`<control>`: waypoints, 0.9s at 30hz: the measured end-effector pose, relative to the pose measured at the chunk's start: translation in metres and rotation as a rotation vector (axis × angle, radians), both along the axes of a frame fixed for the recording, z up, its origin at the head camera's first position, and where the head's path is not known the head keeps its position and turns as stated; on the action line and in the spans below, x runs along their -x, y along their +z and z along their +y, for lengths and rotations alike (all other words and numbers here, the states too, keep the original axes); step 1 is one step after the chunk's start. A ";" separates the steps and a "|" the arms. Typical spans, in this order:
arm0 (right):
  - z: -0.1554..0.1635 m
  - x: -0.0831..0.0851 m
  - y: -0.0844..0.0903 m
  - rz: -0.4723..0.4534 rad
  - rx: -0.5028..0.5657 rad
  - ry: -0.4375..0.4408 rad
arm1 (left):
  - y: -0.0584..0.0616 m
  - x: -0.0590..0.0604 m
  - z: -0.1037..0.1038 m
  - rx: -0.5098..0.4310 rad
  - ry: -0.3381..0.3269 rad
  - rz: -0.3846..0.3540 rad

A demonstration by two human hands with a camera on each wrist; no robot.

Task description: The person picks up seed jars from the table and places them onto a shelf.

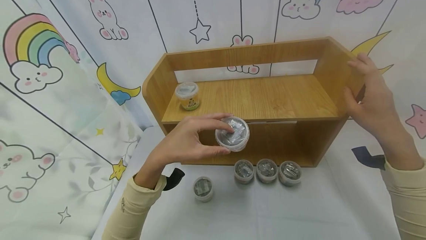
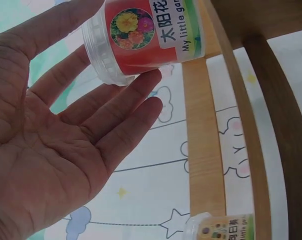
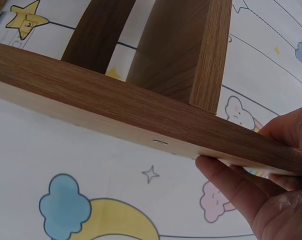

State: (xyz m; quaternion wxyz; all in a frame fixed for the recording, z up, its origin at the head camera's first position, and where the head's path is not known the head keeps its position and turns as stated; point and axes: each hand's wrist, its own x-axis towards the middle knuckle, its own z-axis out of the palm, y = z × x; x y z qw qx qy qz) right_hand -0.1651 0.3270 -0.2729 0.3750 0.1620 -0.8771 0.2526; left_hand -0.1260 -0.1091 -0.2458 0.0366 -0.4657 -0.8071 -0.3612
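Observation:
My left hand [image 1: 196, 136] pinches a small clear-lidded plastic tub [image 1: 235, 140] in front of the shelf's upper board. In the left wrist view, that tub [image 2: 146, 37] has a red label with flowers, and the other fingers spread below it. My right hand [image 1: 374, 99] grips the right side panel of a wooden shelf [image 1: 266, 101]. The right wrist view has fingers and thumb on both faces of this panel [image 3: 156, 107]. A second tub [image 1: 188, 97], with a yellow label, stands at the left end of the upper board.
On the white tablecloth [image 1: 259, 217], three lidded tubs stand in a row before the shelf, the middle one [image 1: 266, 169] close to its neighbours. Another tub [image 1: 203, 189] stands farther left and nearer. Behind the shelf hangs a cartoon-printed curtain [image 1: 149, 18].

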 end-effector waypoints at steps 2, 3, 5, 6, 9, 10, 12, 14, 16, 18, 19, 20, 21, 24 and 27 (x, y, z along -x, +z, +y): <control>0.001 0.000 0.000 0.003 -0.005 -0.002 | 0.004 0.001 0.001 -0.014 -0.002 0.005; 0.001 0.000 0.000 0.000 -0.004 -0.001 | 0.005 0.002 0.001 -0.024 -0.005 0.010; 0.001 0.000 0.000 0.003 -0.008 -0.005 | 0.009 0.005 0.002 -0.044 -0.011 0.018; 0.001 0.000 0.000 0.006 -0.009 -0.005 | 0.011 0.006 0.002 -0.055 -0.015 0.020; 0.001 0.000 0.000 0.004 -0.010 -0.012 | 0.016 0.009 0.003 -0.076 -0.015 0.034; 0.001 0.000 0.000 0.004 -0.009 -0.015 | 0.018 0.010 0.004 -0.082 -0.017 0.038; 0.001 -0.001 -0.001 -0.005 -0.006 -0.017 | 0.021 0.012 0.005 -0.092 -0.021 0.044; 0.001 -0.001 0.000 -0.012 -0.004 -0.019 | 0.023 0.015 0.006 -0.100 -0.025 0.040; 0.000 -0.001 0.000 -0.014 -0.004 -0.020 | 0.026 0.019 0.007 -0.105 -0.023 0.026; 0.000 -0.001 0.000 -0.012 -0.006 -0.022 | 0.028 0.022 0.008 -0.100 -0.005 0.012; 0.000 -0.001 0.000 -0.009 -0.006 -0.021 | 0.029 0.023 0.008 -0.098 0.003 0.005; 0.000 -0.001 0.000 -0.007 -0.007 -0.021 | 0.030 0.025 0.008 -0.096 0.009 0.002; 0.000 -0.001 0.000 -0.005 -0.009 -0.020 | 0.032 0.026 0.009 -0.092 0.017 0.001; 0.000 -0.002 0.000 0.002 -0.015 -0.019 | 0.036 0.032 0.011 -0.096 0.020 -0.007; 0.000 -0.002 0.000 0.006 -0.014 -0.015 | 0.039 0.039 0.017 -0.110 0.012 -0.006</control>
